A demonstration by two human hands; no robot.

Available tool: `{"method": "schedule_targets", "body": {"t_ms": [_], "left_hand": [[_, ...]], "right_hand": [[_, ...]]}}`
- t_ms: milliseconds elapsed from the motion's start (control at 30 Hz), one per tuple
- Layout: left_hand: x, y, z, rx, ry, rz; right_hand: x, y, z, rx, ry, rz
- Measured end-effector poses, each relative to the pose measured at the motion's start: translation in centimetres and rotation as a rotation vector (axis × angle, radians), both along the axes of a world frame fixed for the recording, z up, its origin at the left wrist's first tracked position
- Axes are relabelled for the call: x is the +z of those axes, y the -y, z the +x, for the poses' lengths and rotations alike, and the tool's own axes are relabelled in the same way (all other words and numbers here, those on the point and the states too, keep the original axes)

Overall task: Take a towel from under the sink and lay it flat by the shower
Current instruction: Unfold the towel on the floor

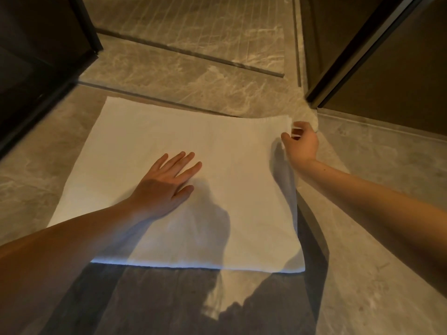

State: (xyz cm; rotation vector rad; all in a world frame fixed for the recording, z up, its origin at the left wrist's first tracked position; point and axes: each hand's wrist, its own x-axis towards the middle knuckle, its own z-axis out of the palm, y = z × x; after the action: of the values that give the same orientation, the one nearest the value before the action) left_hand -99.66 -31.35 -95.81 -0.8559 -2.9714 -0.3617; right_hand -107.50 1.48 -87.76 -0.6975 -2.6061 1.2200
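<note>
A white towel (150, 141) lies spread on the marble floor, just in front of the shower threshold. My left hand (167, 182) rests flat on its middle, palm down, fingers apart. My right hand (301, 142) is at the towel's far right corner, fingers pinched on the edge, which is lifted slightly off the floor there. The right side of the towel is a little raised and casts a shadow.
The shower floor (198, 32) with its grooved tiles and a dark drain channel (193, 55) lies beyond the towel. A dark glass panel frame (48, 68) stands at the left, another dark door frame (350, 56) at the right. Open marble floor (375, 213) surrounds the towel.
</note>
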Motion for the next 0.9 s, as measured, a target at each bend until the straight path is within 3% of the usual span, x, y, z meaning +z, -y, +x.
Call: {"method": "schedule_targets", "body": {"t_ms": [67, 133, 233, 333, 467, 633, 800, 900], "left_hand": [[0.1, 0.0, 0.0, 0.004, -0.001, -0.006], [0.2, 0.0, 0.1, 0.01, 0.01, -0.01], [0.6, -0.1, 0.2, 0.019, 0.031, -0.024], [0.9, -0.2, 0.8, 0.038, 0.041, -0.042], [1.1, 0.0, 2.3, 0.144, 0.102, -0.078], [1.4, -0.3, 5.7, 0.313, 0.322, -0.203], [5.3, 2.1, 7.6, 0.234, 0.573, -0.179], [7.9, 6.6, 8.7, 0.221, 0.52, -0.081]], "right_hand": [[-0.1, 0.8, 1.0, 0.044, 0.014, 0.201], [-0.6, 3.0, 3.6, 0.256, 0.039, 0.399], [-2.5, 6.8, 9.7, 0.629, 0.277, 0.627], [-4.5, 8.8, 12.7, 0.754, 0.465, 0.778], [-5.3, 8.5, 10.3, 0.886, 0.405, 0.83], [-5.2, 7.9, 6.8, 1.159, 0.316, 0.933], [-3.8, 8.8, 3.4, 1.37, 0.229, 0.991], [-3.0, 10.7, 2.2, 1.405, 0.196, 1.037]]}}
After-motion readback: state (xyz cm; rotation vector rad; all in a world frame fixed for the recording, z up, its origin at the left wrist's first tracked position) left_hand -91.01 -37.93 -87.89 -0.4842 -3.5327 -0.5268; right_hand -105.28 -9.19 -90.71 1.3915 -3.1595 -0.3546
